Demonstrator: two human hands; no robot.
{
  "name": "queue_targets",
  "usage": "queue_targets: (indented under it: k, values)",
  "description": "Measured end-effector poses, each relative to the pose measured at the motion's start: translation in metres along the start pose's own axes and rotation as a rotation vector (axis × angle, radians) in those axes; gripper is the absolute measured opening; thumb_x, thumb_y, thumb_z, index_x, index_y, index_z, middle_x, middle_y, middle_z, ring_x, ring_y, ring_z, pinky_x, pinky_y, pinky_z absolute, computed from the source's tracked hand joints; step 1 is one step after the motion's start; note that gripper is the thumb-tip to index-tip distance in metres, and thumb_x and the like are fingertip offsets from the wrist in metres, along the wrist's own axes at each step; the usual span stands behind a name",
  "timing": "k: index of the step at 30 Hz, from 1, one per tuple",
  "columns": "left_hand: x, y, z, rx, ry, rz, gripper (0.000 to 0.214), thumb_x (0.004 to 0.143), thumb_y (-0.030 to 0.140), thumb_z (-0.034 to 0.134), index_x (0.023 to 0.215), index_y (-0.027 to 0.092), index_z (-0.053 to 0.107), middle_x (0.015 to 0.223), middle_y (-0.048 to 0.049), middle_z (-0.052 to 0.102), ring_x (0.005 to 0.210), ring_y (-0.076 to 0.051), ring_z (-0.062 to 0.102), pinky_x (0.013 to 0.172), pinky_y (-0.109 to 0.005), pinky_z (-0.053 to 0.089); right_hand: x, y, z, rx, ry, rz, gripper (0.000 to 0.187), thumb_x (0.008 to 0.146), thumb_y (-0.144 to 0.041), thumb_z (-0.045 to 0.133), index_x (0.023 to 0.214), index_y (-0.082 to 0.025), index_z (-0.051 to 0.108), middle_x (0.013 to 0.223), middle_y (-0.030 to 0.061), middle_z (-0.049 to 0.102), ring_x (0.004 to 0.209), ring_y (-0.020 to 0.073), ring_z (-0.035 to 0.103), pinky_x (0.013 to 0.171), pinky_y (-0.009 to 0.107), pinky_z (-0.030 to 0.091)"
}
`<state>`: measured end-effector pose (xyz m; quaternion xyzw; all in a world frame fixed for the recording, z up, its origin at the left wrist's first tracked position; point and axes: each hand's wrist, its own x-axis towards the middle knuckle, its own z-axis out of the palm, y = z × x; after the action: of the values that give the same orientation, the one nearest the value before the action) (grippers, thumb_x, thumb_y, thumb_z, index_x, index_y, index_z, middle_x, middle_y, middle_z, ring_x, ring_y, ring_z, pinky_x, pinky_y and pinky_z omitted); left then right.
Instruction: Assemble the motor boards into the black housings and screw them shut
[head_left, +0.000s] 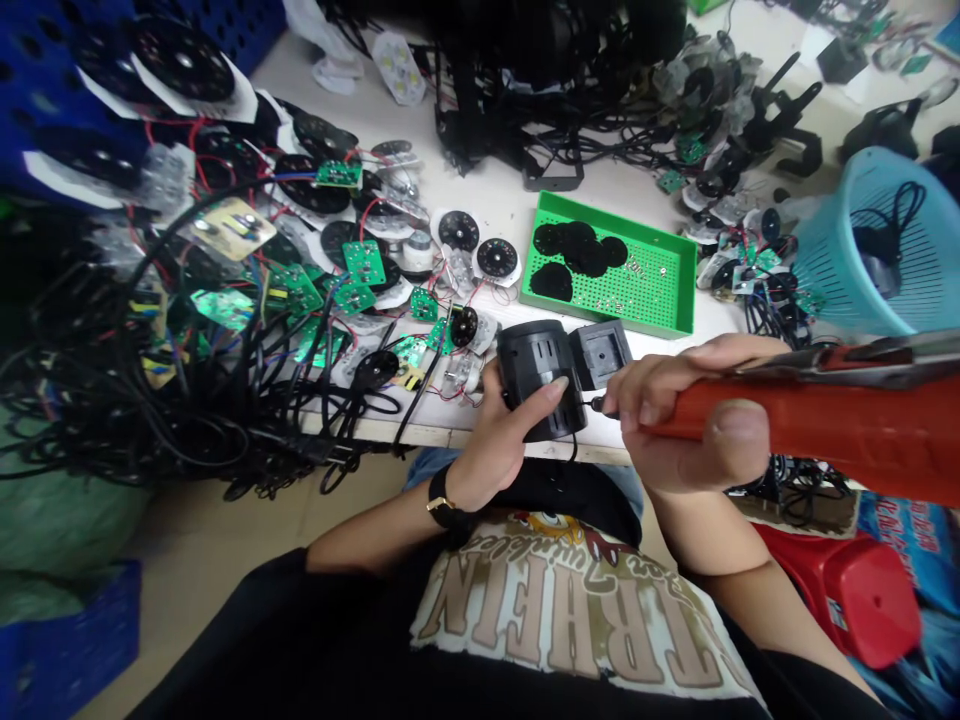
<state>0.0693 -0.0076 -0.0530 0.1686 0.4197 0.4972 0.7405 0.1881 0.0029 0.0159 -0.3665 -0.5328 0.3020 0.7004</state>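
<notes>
Currently logged: left hand [496, 448] grasps black housing [536, 362], which I judge light, stiff, slightly slippery, best held round its slotted sides; right hand [661, 455] clasps orange driver [840, 430].

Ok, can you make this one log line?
left fingers: holding black slotted housing | right fingers: holding orange power screwdriver | bit: at housing's end | nearby: green perforated tray, black discs inside

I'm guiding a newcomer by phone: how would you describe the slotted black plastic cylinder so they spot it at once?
Find the shallow green plastic tray on the white table. Just below it in the picture, the person's left hand holds the slotted black plastic cylinder. Unlike the square, recessed black piece beside it, its body is round.
</notes>
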Motion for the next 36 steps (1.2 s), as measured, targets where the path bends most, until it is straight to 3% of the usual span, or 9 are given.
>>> queue_targets:
  k: [4,7,12,14,19,24,29,33,36]
  values:
    - [0.003,0.002,0.003,-0.031,-0.040,-0.002,0.062,0.069,0.037,0.093,0.116,0.025,0.055,0.108,-0.0017,0.067,0.103,-0.022,0.064,0.096,-0.040,0.054,0.002,0.001,-0.002,-0.036,0.050,-0.006,0.013,0.096,-0.047,0.061,0.095,-0.034,0.059,0.049,-0.0082,0.037,0.033,0.0163,0.036,0.037,0.031,0.042]
    - [0.006,0.001,0.002,-0.015,-0.038,0.006,0.059,0.070,0.035,0.092,0.115,0.025,0.056,0.109,-0.0015,0.068,0.101,-0.021,0.065,0.093,-0.037,0.054,0.001,0.008,-0.001,-0.112,0.060,0.046,0.026,0.095,-0.058,0.061,0.098,-0.033,0.054,0.049,-0.0088,0.038,0.034,0.0164,0.036,0.038,0.032,0.043]
    - [0.009,0.003,-0.001,-0.013,-0.041,-0.055,0.063,0.070,0.037,0.093,0.120,0.025,0.058,0.113,-0.0006,0.070,0.108,-0.021,0.066,0.098,-0.036,0.054,0.004,0.016,0.002,-0.071,0.093,0.234,0.052,0.089,-0.066,0.068,0.122,-0.027,0.057,0.058,-0.0063,0.047,0.044,0.0178,0.051,0.048,0.035,0.051]
    - [0.011,0.005,-0.004,0.001,-0.057,-0.094,0.064,0.072,0.040,0.091,0.125,0.027,0.057,0.115,-0.0005,0.070,0.107,-0.021,0.066,0.096,-0.038,0.056,0.007,0.017,0.004,-0.091,0.100,0.269,0.058,0.086,-0.072,0.068,0.119,-0.025,0.061,0.059,-0.0058,0.047,0.046,0.0171,0.052,0.051,0.036,0.053]
    - [0.015,0.005,-0.007,-0.006,-0.099,-0.101,0.067,0.075,0.043,0.089,0.132,0.027,0.056,0.118,-0.0036,0.071,0.107,-0.025,0.068,0.092,-0.042,0.059,0.008,0.018,0.005,-0.002,0.086,0.177,0.042,0.090,-0.063,0.072,0.095,-0.023,0.061,0.058,-0.0072,0.048,0.045,0.0121,0.049,0.055,0.032,0.055]
    - [0.010,0.002,-0.004,-0.026,-0.081,-0.047,0.063,0.071,0.038,0.090,0.124,0.024,0.059,0.108,-0.0023,0.070,0.095,-0.021,0.067,0.088,-0.040,0.059,0.002,0.014,0.003,0.207,0.038,0.025,0.021,0.098,-0.040,0.073,0.107,-0.024,0.063,0.061,-0.0080,0.052,0.044,0.0094,0.049,0.048,0.023,0.049]
    - [0.002,0.003,0.001,-0.018,-0.055,0.088,0.056,0.067,0.033,0.091,0.112,0.023,0.059,0.099,-0.0004,0.067,0.092,-0.018,0.065,0.084,-0.031,0.056,-0.001,0.008,0.000,0.121,-0.008,-0.142,0.013,0.102,-0.041,0.065,0.102,-0.029,0.061,0.055,-0.0094,0.045,0.038,0.0111,0.044,0.044,0.025,0.051]
    - [-0.003,0.003,0.004,0.005,-0.027,0.057,0.066,0.065,0.033,0.091,0.117,0.024,0.053,0.104,-0.0012,0.066,0.091,-0.018,0.065,0.081,-0.032,0.055,-0.008,0.013,-0.011,0.121,-0.172,-0.093,0.012,0.101,-0.039,0.061,0.108,-0.030,0.062,0.055,-0.0073,0.049,0.040,0.0154,0.049,0.045,0.030,0.053]
    - [-0.005,0.002,0.005,0.010,0.006,-0.030,0.072,0.064,0.035,0.092,0.121,0.024,0.049,0.107,-0.0016,0.065,0.092,-0.020,0.064,0.083,-0.035,0.056,-0.012,0.019,-0.016,0.165,-0.208,-0.085,0.015,0.098,-0.035,0.063,0.113,-0.029,0.064,0.057,-0.0066,0.053,0.040,0.0148,0.048,0.042,0.029,0.048]
